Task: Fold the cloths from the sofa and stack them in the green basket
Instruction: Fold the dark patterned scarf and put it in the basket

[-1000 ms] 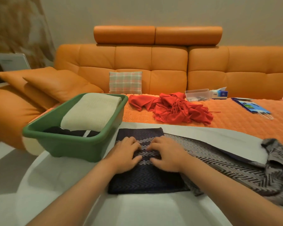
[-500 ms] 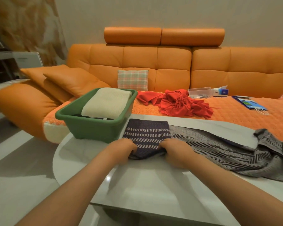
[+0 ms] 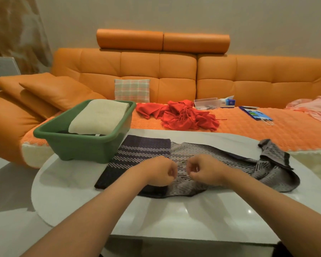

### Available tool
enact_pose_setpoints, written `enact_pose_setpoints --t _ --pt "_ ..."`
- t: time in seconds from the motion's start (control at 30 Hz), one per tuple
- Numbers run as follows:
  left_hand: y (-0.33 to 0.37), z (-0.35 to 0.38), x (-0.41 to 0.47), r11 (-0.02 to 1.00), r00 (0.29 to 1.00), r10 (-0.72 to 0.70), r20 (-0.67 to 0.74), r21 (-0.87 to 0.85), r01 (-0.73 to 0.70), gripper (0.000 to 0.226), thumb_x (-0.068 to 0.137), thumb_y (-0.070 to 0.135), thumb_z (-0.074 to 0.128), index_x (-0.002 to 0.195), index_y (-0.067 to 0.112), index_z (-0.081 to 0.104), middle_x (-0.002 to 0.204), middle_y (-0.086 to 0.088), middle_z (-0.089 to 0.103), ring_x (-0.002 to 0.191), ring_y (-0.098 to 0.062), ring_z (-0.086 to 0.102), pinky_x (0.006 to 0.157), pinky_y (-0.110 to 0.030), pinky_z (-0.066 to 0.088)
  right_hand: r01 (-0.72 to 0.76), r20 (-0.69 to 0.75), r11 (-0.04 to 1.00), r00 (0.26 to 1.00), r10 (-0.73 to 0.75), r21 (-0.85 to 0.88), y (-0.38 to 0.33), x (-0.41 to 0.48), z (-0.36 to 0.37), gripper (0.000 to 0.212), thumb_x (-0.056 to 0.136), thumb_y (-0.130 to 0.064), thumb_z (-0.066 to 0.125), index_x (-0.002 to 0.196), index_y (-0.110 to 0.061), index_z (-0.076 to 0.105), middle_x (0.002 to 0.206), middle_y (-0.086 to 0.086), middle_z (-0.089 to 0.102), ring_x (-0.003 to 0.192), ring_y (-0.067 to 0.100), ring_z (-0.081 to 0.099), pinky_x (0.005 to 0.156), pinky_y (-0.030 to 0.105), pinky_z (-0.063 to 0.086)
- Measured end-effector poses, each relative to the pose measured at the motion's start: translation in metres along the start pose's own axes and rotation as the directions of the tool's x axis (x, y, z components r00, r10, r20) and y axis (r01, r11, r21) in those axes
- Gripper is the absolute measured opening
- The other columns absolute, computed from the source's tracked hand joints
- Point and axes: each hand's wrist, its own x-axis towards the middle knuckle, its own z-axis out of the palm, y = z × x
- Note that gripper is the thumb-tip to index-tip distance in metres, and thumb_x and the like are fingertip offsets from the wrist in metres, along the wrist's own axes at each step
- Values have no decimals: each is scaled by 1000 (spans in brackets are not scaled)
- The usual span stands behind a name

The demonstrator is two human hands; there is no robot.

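My left hand [image 3: 160, 171] and right hand [image 3: 202, 169] curl over the scarf [image 3: 141, 153] on the table [image 3: 72, 191], just right of the green basket [image 3: 85, 147], and I cannot tell if they pinch it; 1 uneven pull on its bunched grey tail could skew the folded dark part, its long axis running left-right, loose end pointing right.

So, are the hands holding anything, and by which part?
Cannot be told: the left hand and right hand curl over the middle of the scarf; any pinch hidden.
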Motion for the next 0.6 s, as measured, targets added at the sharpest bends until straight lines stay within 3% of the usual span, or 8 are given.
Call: enact_pose_setpoints --t 0.07,0.17,0.23,0.33,0.43,0.53,0.6 --pt "20 11 11 992 991 126 -33 19 -126 5 82 31 62 87 31 62 76 14 60 72 -9 56 66 -30 51 -55 97 996 993 62 -69 17 -16 -10 5 70 -29 63 68 -25 64 67 -7 65 62 4 55 60 26 46" --pt "42 31 24 960 958 278 -75 48 -275 13 83 39 67 87 32 56 83 14 58 76 -10 53 65 -29 47 -137 174 961 968 181 -239 38 -34 -17 11 71 -33 67 76 -23 68 75 -5 69 67 8 59 62 29 48" --pt "51 45 31 949 947 307 -94 98 -298 17 84 41 67 94 32 57 93 11 54 81 -10 48 67 -30 44 -155 191 940 957 220 -304 52 -40 -21 13 69 -28 68 81 -27 64 83 -8 66 75 11 59 63 27 47" --pt "52 53 42 957 954 278 -116 124 -264 21 89 33 62 109 31 60 104 7 56 86 -13 50 69 -30 43 -116 111 895 977 180 -431 75 -47 -27 25 74 -19 65 90 -33 51 93 -10 54 86 16 53 66 30 39" --pt "51 51 53 967 970 233 -73 127 -223 27 86 12 54 109 27 61 107 2 61 93 -21 58 67 -32 42 -174 -33 809 982 188 -561 91 -48 -30 19 86 -16 58 99 -30 58 102 -2 61 95 22 57 70 31 36" --pt "49 48 64 995 989 94 -118 -1 -95 35 81 11 50 110 27 61 100 -2 65 90 -25 60 73 -37 50 -338 -134 873 941 311 -351 97 -42 -39 22 87 -9 49 93 -25 62 101 6 64 94 28 57 75 36 50" --pt "49 41 70 994 989 27 -145 -105 -42 35 82 8 48 108 26 64 90 0 66 85 -23 60 75 -32 50 -342 -172 919 935 311 -196 101 -36 -48 22 86 -10 48 88 -25 63 103 4 64 96 27 56 80 36 51"
